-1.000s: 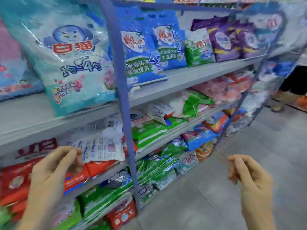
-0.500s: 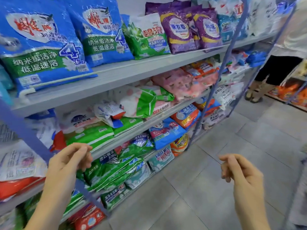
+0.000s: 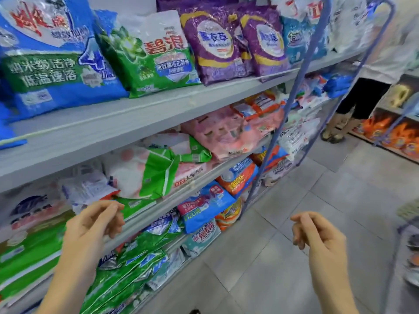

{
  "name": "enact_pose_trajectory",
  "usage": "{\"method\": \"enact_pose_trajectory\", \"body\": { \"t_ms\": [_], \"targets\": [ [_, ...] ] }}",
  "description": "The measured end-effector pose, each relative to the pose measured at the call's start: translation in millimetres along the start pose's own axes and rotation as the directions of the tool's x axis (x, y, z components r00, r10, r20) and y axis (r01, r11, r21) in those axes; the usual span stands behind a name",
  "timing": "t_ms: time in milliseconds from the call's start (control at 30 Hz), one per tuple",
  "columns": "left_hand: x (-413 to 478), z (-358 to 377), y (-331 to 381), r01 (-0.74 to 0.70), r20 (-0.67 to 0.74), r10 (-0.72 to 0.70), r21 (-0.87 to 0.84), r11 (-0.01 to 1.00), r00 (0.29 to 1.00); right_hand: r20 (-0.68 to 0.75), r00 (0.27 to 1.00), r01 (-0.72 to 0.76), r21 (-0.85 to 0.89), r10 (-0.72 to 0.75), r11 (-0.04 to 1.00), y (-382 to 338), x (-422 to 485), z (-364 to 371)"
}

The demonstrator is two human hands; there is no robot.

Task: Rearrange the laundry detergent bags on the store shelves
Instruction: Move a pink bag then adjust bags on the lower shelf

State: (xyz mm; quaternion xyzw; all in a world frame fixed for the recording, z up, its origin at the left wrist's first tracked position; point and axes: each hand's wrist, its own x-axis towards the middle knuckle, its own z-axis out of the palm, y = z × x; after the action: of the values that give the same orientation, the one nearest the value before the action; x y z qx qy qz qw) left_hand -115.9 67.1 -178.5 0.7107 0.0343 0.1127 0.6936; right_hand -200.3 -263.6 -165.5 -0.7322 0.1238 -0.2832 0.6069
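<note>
Green and white plastic, crumpled and slumped: that bag (image 3: 156, 175), on the shelf below the standing row, is the one I judge needs me first. It lies askew near the shelf's front edge. My left hand (image 3: 90, 225) hovers just in front of that edge, a little left of the bag. Its fingers (image 3: 108, 208) are loosely curled, with the thumb near the tips, and pinch nothing. My right hand (image 3: 315, 234) hangs out over the aisle, well apart from the shelves, curled the same loose way and holding nothing.

To do this well I would take the bag at both ends with both hands, not by one corner. The film looks slippery, and the powder inside will likely sag and shift. I would lift rather than drag, so the pink bags (image 3: 226, 132) heaped beside it don't slide off the front edge.

On the top shelf (image 3: 136, 118) blue, green and purple bags (image 3: 213, 41) stand in a row. Lower down the stacks lie flat and muddled. A blue upright (image 3: 285, 114) divides the bays. The grey tiled floor (image 3: 294, 257) runs along the aisle. Another person (image 3: 362, 98) stands at the far end, and a facing shelf holds orange packs (image 3: 385, 130).
</note>
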Motion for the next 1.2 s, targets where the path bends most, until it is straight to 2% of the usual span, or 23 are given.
{"method": "enact_pose_trajectory", "body": {
  "t_ms": [167, 233, 267, 300, 333, 367, 400, 433, 467, 633, 767, 833, 967, 1067, 1133, 1200],
  "targets": [
    [58, 47, -5, 0.010, 0.008, -0.010, 0.038, 0.999, 1.000, 0.005, 1.000, 0.016, -0.020, -0.016, 1.000, 16, 73, 11],
    [75, 63, -5, -0.036, -0.006, 0.037, 0.154, 0.987, 0.999, 0.012, 1.000, 0.011, -0.012, -0.011, 1.000, 23, 96, 17],
    [82, 70, -5, -0.077, -0.012, 0.083, 0.269, 0.960, 0.996, 0.025, 1.000, 0.010, 0.004, -0.010, 1.000, 27, 106, 21],
    [90, 77, -4, -0.124, -0.005, 0.141, 0.447, 0.886, 0.990, 0.044, 0.999, 0.006, 0.025, -0.007, 1.000, 31, 116, 25],
    [100, 83, -6, -0.180, 0.041, 0.202, 0.641, 0.746, 0.979, 0.065, 0.998, 0.000, 0.043, -0.003, 0.999, 35, 127, 30],
    [110, 90, -11, -0.214, 0.101, 0.226, 0.800, 0.561, 0.969, 0.087, 0.996, -0.006, 0.054, 0.001, 0.999, 39, 137, 34],
    [121, 96, -15, -0.233, 0.158, 0.215, 0.890, 0.392, 0.964, 0.110, 0.994, -0.010, 0.062, 0.003, 0.998, 43, 148, 38],
    [131, 101, -18, -0.252, 0.206, 0.183, 0.925, 0.283, 0.961, 0.133, 0.991, -0.013, 0.070, 0.004, 0.997, 47, 160, 42],
    [140, 104, -21, -0.273, 0.242, 0.156, 0.936, 0.224, 0.958, 0.158, 0.987, -0.016, 0.078, 0.003, 0.997, 51, 170, 44],
    [160, 103, -26, -0.226, 0.251, -0.069, 0.938, 0.263, 0.965, 0.300, 0.954, -0.030, 0.087, 0.002, 0.996, 66, 224, 53],
    [151, 109, -30, -0.246, 0.250, -0.003, 0.954, 0.172, 0.968, 0.398, 0.917, -0.047, 0.126, -0.007, 0.991, 73, 249, 64],
    [143, 111, -33, -0.212, 0.202, 0.072, 0.961, 0.180, 0.977, 0.462, 0.887, -0.048, 0.118, -0.012, 0.992, 76, 258, 70],
    [132, 111, -41, -0.036, -0.023, 0.184, 0.949, 0.313, 0.983, 0.550, 0.834, -0.046, 0.122, -0.029, 0.992, 78, 263, 78],
    [122, 107, -50, 0.100, -0.250, 0.288, 0.888, 0.450, 0.924, 0.589, 0.808, -0.085, 0.145, -0.017, 0.986, 82, 260, 85],
    [114, 101, -53, 0.168, -0.385, 0.280, 0.801, 0.575, 0.879, 0.617, 0.787, -0.101, 0.140, -0.007, 0.985, 86, 254, 91],
    [105, 92, -55, 0.210, -0.469, 0.256, 0.732, 0.649, 0.845, 0.655, 0.756, -0.114, 0.130, 0.001, 0.985, 89, 244, 103]
  ]
}}
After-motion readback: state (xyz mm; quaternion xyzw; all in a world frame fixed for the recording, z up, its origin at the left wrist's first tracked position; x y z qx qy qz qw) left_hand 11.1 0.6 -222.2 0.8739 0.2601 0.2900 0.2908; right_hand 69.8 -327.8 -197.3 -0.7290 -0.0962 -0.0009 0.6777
